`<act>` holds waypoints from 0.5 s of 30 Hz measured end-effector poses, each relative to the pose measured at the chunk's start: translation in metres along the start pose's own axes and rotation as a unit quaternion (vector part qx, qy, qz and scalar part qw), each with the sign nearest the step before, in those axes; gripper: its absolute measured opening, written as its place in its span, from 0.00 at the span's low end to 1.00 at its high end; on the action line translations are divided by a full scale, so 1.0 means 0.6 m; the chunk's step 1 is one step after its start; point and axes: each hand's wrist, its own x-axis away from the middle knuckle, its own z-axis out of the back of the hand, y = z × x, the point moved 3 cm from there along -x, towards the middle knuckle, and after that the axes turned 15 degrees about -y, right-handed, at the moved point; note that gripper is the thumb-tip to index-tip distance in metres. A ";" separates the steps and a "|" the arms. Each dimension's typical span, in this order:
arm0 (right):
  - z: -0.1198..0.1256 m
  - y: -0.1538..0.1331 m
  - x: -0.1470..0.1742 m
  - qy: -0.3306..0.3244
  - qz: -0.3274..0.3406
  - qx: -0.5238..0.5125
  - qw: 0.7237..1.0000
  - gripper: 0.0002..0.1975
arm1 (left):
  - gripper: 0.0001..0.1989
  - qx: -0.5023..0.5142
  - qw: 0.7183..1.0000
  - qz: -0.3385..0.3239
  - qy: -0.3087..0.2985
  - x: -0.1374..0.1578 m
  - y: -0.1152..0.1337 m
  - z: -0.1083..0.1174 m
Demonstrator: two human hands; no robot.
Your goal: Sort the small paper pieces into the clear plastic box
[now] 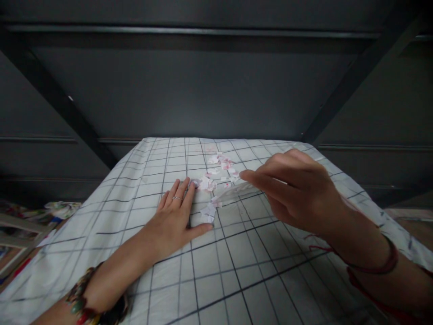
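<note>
Torn scraps of white paper with pink marks (207, 183) lie in a loose pile on a white checked cloth (216, 271). My left hand (177, 207) rests flat on the cloth, palm down, with its fingers spread. Its index finger and thumb border the left side of the scraps. Raised to the right of the pile, my right hand (294, 189) is closed in a pinch on a thin, see-through plastic piece (237, 192). This plastic stretches left from the fingers to the scraps; whether it is a bag or a sheet I cannot tell.
A dark panelled wall (203, 90) stands right behind the cloth-covered surface. At the lower left, beyond the cloth's edge, are a pale wooden frame (23, 223) and assorted items. Red string (320, 248) hangs by my right wrist.
</note>
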 end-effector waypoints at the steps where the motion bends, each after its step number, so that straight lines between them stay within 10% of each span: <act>1: -0.001 0.001 0.000 -0.003 0.006 -0.002 1.000 0.15 | 0.51 0.001 1.000 0.005 -0.006 0.000 0.001 0.002; 15: -0.003 0.020 0.010 -0.027 0.004 0.051 0.998 0.14 | 0.46 0.003 1.000 0.013 0.025 0.000 -0.018 -0.001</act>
